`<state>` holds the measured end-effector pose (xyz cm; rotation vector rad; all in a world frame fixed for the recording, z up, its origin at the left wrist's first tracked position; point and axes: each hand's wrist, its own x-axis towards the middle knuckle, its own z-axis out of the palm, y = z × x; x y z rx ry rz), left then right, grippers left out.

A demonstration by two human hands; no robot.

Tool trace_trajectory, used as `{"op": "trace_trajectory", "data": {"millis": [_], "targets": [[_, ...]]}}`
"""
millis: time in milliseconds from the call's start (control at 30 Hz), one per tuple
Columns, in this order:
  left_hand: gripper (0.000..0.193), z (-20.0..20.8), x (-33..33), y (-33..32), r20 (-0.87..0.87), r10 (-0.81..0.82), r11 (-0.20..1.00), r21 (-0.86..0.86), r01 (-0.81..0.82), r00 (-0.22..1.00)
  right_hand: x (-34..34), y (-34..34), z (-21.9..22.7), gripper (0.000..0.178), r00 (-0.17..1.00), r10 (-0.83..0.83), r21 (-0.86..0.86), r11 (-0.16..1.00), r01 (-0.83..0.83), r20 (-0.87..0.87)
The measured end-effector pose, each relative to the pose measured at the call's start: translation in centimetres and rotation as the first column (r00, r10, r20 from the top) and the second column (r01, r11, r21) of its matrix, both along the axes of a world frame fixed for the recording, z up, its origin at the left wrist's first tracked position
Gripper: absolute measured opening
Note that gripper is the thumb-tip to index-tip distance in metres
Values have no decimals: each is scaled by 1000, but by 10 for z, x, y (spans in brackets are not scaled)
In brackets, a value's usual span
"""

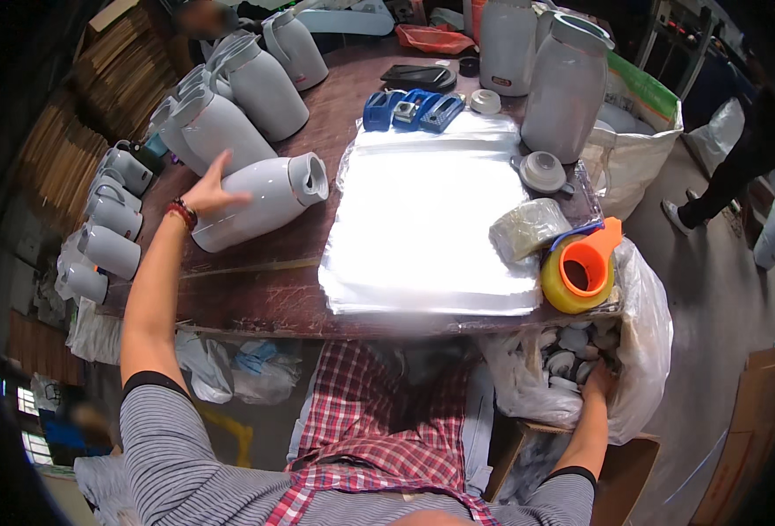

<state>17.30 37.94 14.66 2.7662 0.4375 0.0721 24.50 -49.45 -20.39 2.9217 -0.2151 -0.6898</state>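
My left hand (214, 192), thumb and fingers spread, is at the upper side of a pale grey vacuum jug (260, 206). The jug lies tilted on the table, its mouth toward the right; whether the hand touches it I cannot tell. Down at the right, my right hand (600, 379) reaches into a clear plastic bag (646, 351) of round grey and white lids (564, 361). Its fingers are hidden among the lids and the bag. One lid (542, 172) sits on the table near a standing jug (567, 92); a smaller white lid (485, 102) lies farther back.
A stack of clear plastic sleeves (427, 219) covers the middle of the dark red table (256, 294), with blue clamp-like tools (414, 111) on it. An orange tape dispenser (585, 266) stands by the right corner. More jugs (264, 88) crowd the left; someone's leg (725, 180) shows at right.
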Motion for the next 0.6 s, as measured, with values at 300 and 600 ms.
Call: {"op": "trace_trajectory", "data": {"millis": [300, 600], "targets": [[61, 15, -11, -68, 118, 79, 997, 8, -80, 990, -4, -6, -8, 94, 991, 5, 33, 999, -9, 134], [35, -31, -17, -73, 53, 241, 825, -537, -175, 969, 11, -24, -19, 87, 992, 125, 460, 881, -110, -1]]}}
